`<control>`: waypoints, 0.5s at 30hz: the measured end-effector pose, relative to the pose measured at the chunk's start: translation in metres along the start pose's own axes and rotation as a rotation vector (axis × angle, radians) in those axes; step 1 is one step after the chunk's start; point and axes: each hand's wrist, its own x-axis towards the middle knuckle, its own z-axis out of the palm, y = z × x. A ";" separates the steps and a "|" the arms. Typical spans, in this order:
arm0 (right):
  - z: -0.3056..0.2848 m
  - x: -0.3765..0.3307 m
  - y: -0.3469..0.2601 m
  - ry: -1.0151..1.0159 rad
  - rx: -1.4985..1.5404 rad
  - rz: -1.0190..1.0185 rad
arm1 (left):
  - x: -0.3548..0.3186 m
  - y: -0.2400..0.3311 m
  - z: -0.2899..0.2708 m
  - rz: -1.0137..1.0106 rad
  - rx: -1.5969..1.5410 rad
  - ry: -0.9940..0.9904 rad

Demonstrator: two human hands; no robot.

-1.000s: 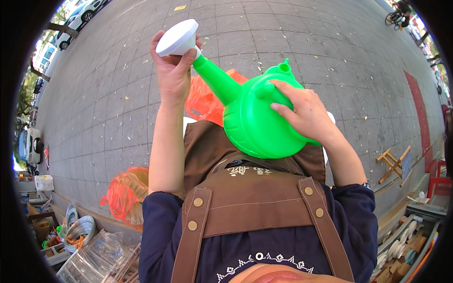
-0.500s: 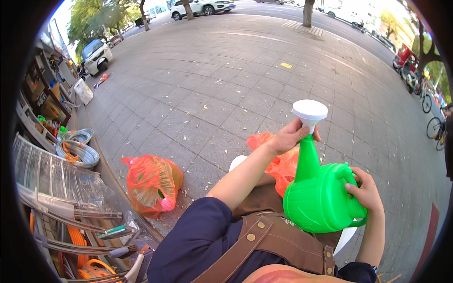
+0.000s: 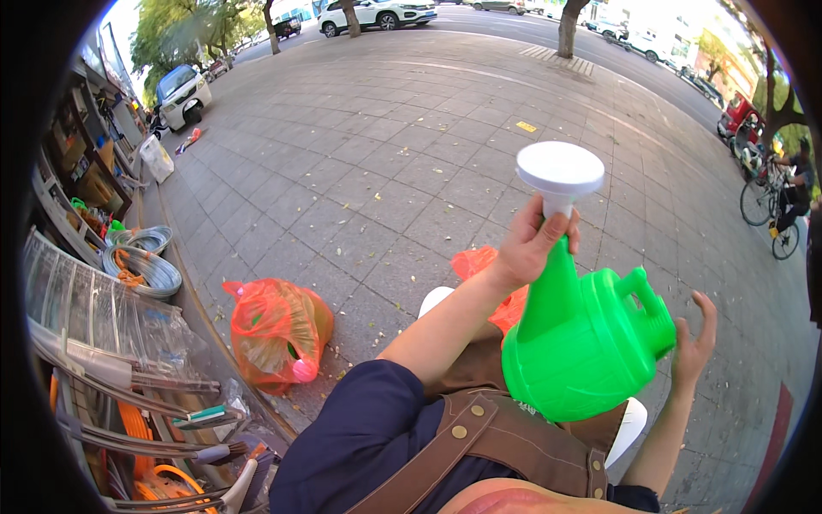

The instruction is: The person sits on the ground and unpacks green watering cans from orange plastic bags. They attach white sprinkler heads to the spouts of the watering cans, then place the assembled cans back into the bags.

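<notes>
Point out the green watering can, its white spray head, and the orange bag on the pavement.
watering can [image 3: 591, 351]: head view, on the round green body.
spray head [image 3: 560, 166]: head view, on the flat white disc at the spout's end.
orange bag [image 3: 276, 330]: head view, on the bulging middle of the plastic bag.

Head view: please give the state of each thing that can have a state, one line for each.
green watering can: held up, spout upward
white rose head: fitted on the spout tip
left hand: closed around the spout
right hand: open, fingers spread, by the can's handle side
orange bag: on the pavement, knotted
</notes>
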 end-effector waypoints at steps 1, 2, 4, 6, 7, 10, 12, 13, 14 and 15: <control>-0.003 -0.026 0.022 0.259 0.055 0.052 | 0.002 0.007 -0.002 0.046 0.007 0.024; -0.003 -0.060 0.053 0.362 0.289 0.189 | 0.006 0.013 -0.002 0.094 0.005 0.049; 0.037 -0.112 0.063 0.213 0.986 0.492 | 0.013 0.018 -0.003 0.171 0.049 0.109; 0.070 -0.138 0.044 -0.048 1.359 0.718 | 0.010 0.018 -0.001 0.179 0.080 0.116; 0.079 -0.137 0.040 -0.103 1.399 0.666 | 0.009 0.018 0.001 0.179 0.086 0.115; 0.081 -0.129 0.069 0.055 1.430 0.956 | 0.009 0.014 0.002 0.185 0.019 0.127; 0.084 -0.134 0.094 0.085 1.577 1.008 | 0.006 0.011 -0.001 0.158 -0.017 0.149; 0.087 -0.132 0.103 0.088 1.634 1.029 | 0.006 0.008 -0.003 0.147 -0.039 0.144; 0.087 -0.130 0.104 0.085 1.669 1.030 | 0.005 0.006 -0.006 0.140 -0.056 0.146; 0.086 -0.124 0.107 0.083 1.681 1.021 | 0.006 0.003 -0.006 0.135 -0.066 0.155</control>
